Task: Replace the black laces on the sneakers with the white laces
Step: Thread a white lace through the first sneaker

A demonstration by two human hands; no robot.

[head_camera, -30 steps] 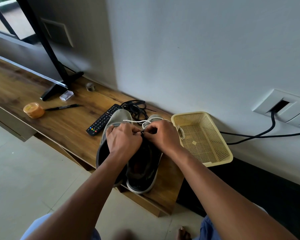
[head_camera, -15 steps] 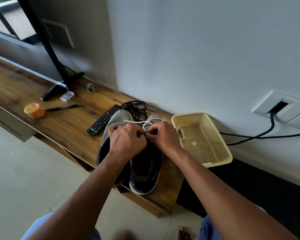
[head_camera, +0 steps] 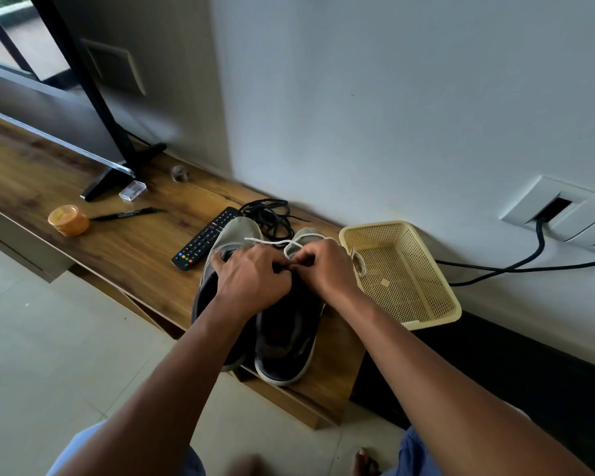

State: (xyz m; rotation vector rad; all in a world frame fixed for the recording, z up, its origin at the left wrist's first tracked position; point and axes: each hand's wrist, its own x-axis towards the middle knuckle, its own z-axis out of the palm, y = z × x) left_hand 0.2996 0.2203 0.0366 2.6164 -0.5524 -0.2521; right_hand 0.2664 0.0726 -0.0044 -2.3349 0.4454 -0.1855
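I see my left hand [head_camera: 251,280] and right hand [head_camera: 323,269] meeting over the two grey sneakers [head_camera: 285,338] on the wooden tabletop [head_camera: 117,249], fingers curled and pinching the white lace [head_camera: 275,241]. The black laces [head_camera: 268,216] lie heaped behind the toes, beside the remote [head_camera: 207,238] (its button print, like the marker's [head_camera: 126,214], is too small to read).

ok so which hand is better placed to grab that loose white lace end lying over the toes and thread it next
Left. The loose white lace end lies across the left sneaker's toe, just beyond the left hand. The right hand sits farther from it, over the right sneaker, and appears to pinch lace.
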